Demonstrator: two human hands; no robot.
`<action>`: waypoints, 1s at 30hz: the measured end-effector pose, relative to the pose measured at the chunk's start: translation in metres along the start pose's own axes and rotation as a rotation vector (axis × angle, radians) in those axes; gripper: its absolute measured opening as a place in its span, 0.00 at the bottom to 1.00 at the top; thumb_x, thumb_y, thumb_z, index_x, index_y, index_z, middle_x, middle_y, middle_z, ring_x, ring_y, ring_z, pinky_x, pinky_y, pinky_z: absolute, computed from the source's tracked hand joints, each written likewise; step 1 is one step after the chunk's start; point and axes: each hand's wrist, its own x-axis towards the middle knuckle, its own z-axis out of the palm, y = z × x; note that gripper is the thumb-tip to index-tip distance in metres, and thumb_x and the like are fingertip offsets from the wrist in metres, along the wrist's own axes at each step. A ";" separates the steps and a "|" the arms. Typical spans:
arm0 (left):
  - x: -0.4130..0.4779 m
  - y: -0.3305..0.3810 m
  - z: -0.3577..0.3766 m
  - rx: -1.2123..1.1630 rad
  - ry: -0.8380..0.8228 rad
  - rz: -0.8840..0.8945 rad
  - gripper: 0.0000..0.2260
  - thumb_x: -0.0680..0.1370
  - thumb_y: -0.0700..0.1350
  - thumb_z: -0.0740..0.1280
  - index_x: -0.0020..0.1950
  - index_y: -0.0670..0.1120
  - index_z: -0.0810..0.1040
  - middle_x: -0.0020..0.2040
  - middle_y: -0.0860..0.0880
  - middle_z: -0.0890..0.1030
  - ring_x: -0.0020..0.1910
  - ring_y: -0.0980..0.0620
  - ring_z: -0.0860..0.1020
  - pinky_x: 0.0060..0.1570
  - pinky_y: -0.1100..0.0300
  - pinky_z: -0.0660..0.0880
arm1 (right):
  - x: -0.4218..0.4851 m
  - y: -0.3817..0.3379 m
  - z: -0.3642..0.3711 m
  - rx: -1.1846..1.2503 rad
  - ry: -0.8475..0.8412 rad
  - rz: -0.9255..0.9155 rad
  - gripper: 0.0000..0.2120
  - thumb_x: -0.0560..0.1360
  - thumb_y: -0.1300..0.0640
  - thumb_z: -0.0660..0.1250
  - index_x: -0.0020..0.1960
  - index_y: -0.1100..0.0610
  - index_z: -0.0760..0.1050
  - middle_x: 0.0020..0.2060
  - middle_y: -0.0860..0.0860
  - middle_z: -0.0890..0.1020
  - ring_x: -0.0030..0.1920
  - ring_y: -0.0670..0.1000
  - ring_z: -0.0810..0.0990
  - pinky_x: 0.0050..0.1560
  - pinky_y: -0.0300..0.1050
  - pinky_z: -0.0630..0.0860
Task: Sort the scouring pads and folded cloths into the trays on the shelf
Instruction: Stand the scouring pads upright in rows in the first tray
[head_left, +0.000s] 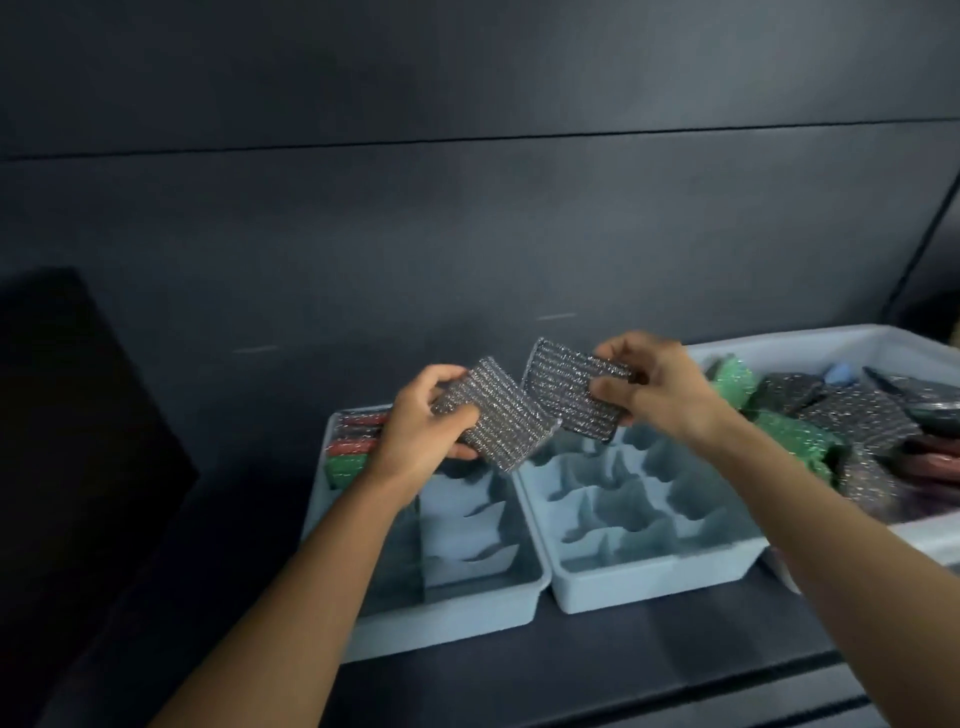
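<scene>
My left hand (421, 421) grips a silver scouring pad (498, 421), held above the left tray (452, 597). My right hand (660, 392) pinches a second silver scouring pad (576, 387), which hangs over the back of the middle divided tray (649, 577). The two pads overlap at their near corners. Red, dark and green pads (353, 447) stand stacked in the left tray's back left compartment. The middle tray's compartments hold nothing that I can see.
A large white bin (779, 348) at the right holds a heap of green, dark grey and reddish pads and cloths (841, 415). The trays sit on a dark shelf (675, 654) against a dark back wall. A black block stands at the far left (67, 415).
</scene>
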 end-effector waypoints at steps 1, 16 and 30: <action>-0.004 -0.005 -0.014 0.015 0.018 -0.004 0.18 0.76 0.33 0.66 0.62 0.51 0.73 0.60 0.44 0.76 0.46 0.51 0.81 0.40 0.53 0.83 | 0.000 0.001 0.016 0.021 -0.022 0.008 0.11 0.72 0.65 0.72 0.45 0.52 0.74 0.40 0.49 0.81 0.31 0.49 0.76 0.32 0.47 0.78; -0.021 -0.033 -0.151 -0.309 0.556 -0.167 0.06 0.81 0.42 0.60 0.51 0.45 0.76 0.48 0.45 0.78 0.38 0.52 0.74 0.35 0.57 0.81 | 0.004 -0.013 0.171 0.068 -0.093 -0.107 0.15 0.72 0.68 0.70 0.40 0.51 0.68 0.34 0.49 0.74 0.36 0.48 0.69 0.39 0.45 0.70; -0.038 -0.045 -0.160 -0.273 0.494 -0.059 0.17 0.80 0.37 0.65 0.66 0.49 0.67 0.55 0.47 0.81 0.49 0.47 0.82 0.37 0.57 0.82 | -0.011 0.000 0.228 -0.698 -0.247 -0.460 0.05 0.74 0.60 0.68 0.49 0.54 0.76 0.48 0.50 0.77 0.47 0.52 0.76 0.41 0.45 0.75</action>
